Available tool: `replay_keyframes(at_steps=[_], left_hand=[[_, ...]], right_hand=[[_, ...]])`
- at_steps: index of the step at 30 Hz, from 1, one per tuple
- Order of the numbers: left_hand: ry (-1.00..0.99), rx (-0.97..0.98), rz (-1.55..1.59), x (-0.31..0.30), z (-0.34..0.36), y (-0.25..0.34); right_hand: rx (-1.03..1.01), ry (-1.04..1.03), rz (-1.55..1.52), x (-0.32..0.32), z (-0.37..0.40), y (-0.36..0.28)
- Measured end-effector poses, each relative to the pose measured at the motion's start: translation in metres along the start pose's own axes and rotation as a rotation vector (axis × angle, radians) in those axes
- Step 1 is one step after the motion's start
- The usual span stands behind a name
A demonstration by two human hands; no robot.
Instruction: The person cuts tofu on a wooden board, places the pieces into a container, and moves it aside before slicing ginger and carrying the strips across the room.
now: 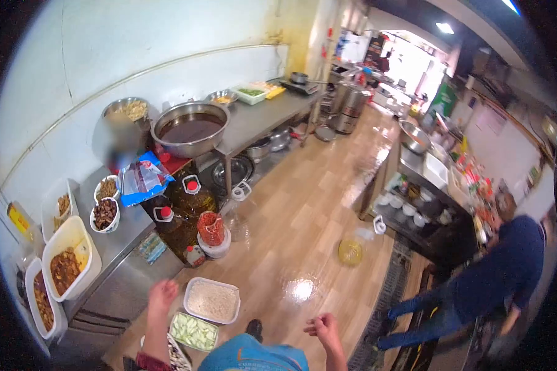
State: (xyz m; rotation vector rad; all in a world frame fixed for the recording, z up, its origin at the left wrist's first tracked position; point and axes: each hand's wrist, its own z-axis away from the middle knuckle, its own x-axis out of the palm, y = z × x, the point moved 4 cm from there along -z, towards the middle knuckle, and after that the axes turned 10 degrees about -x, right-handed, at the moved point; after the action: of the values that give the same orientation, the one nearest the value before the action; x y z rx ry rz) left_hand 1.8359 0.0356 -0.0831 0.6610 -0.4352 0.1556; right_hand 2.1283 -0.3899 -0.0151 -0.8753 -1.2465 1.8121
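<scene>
My left hand (163, 292) is raised over the floor beside the steel counter, its fingers loosely bent and nothing visible in it. Close by it on the floor sits a white tray of pale, grainy food (213, 300). Just below that is a tray of sliced pale-green vegetable (194, 331), and a further container (177, 355) is partly hidden by my left forearm. On the other side of my body, my right hand (323, 328) hangs over the floor with bent, slightly parted fingers, holding nothing. My blue apron (254, 354) shows between the arms.
Along the left counter (120, 232) stand food tubs (74, 263), bowls and a large basin of dark liquid (190, 128). Oil jugs (192, 191) and a red mesh bag (211, 230) stand below. A person (495, 266) bends at the right counter. A yellowish container (351, 251) sits on the shiny floor.
</scene>
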Motion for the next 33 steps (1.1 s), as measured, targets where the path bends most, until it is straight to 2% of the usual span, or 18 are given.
replay_keyframes(at_steps=[1,2,3,5,7,8,10,13,14,15,16,18,19,21,24,26,28,33], left_hand=[[-0.017,-0.006,-0.104,0.054,-0.012,0.001],[-0.124,-0.002,-0.140,0.112,-0.019,0.002],[-0.110,-0.029,-0.198,0.165,-0.031,0.003],[-0.298,-0.073,-0.212,0.253,-0.080,-0.005],[-0.343,-0.112,-0.221,0.338,-0.119,-0.007],[-0.343,-0.091,-0.198,0.380,-0.133,-0.006],[-0.323,-0.067,-0.161,0.442,-0.168,-0.002],[-0.372,-0.083,-0.084,0.527,-0.237,0.010],[-0.347,-0.123,-0.023,0.547,-0.256,0.013],[-0.335,-0.154,0.051,0.571,-0.276,0.021],[-0.333,-0.140,0.068,0.595,-0.293,0.033],[-0.284,-0.089,0.155,0.624,-0.324,0.052],[-0.284,-0.086,0.188,0.636,-0.347,0.062],[-0.225,-0.070,0.272,0.657,-0.390,0.087],[-0.185,-0.035,0.342,0.692,-0.459,0.126],[-0.046,-0.013,0.439,0.707,-0.513,0.153],[-0.039,0.008,0.485,0.726,-0.563,0.180],[-0.017,0.082,0.570,0.769,-0.704,0.252]], right_hand=[[0.067,0.051,-0.040,-0.018,-0.013,-0.003],[0.088,0.099,-0.072,-0.037,-0.029,-0.001],[0.109,0.151,-0.108,-0.058,-0.043,0.004],[0.131,0.198,-0.142,-0.096,-0.075,0.005],[0.170,0.287,-0.140,-0.117,-0.109,-0.005],[0.165,0.267,-0.130,-0.124,-0.136,-0.006],[0.263,0.357,-0.373,-0.142,-0.187,0.002],[0.287,0.314,-0.393,-0.164,-0.297,0.010],[0.290,0.308,-0.432,-0.164,-0.327,0.011],[0.352,0.197,-0.505,-0.168,-0.372,0.006],[0.344,0.179,-0.495,-0.156,-0.410,-0.027],[0.310,0.059,-0.156,-0.129,-0.474,-0.095],[0.316,0.037,-0.131,-0.119,-0.505,-0.117],[0.064,-0.037,-0.102,-0.091,-0.572,-0.160],[-0.057,-0.180,-0.094,-0.045,-0.652,-0.206],[0.000,-0.204,-0.120,-0.023,-0.695,-0.223],[0.036,-0.329,-0.153,-0.005,-0.739,-0.223],[0.258,-0.191,-0.103,0.017,-0.832,-0.211]])
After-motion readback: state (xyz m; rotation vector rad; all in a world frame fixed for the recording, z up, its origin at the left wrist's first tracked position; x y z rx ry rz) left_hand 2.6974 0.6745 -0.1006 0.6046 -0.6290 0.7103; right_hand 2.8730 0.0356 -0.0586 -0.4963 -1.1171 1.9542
